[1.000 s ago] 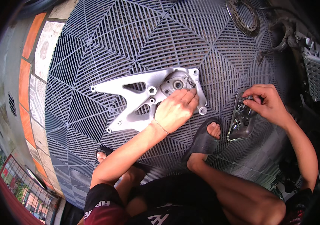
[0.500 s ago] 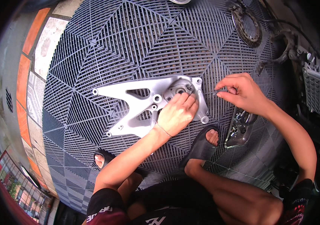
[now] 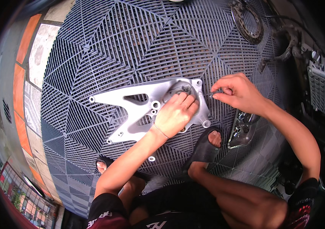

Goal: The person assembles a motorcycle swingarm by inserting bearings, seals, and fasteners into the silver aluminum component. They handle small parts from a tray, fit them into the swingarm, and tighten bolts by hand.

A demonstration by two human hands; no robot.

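A silver cast-metal bracket plate (image 3: 132,105) with cut-outs and bolt holes lies flat on the grey ribbed floor mat (image 3: 105,49). My left hand (image 3: 176,114) rests palm down on its right end, fingers at the round recess. My right hand (image 3: 235,91) hovers just right of the plate's upper right corner, pinching a small dark metal part (image 3: 216,91) between thumb and fingers. A small shiny tray of metal parts (image 3: 242,129) sits under my right wrist.
A brake disc (image 3: 246,21) lies at the top right, with a curved metal part (image 3: 284,45) and a grey grille piece (image 3: 320,89) beside it. A small washer (image 3: 152,158) lies near my left forearm. My sandalled feet (image 3: 204,147) rest on the mat. Tiled floor borders the left.
My right hand left the tray of parts and moved up and left to the plate's corner, now pinching a small part. My left hand stayed on the plate.
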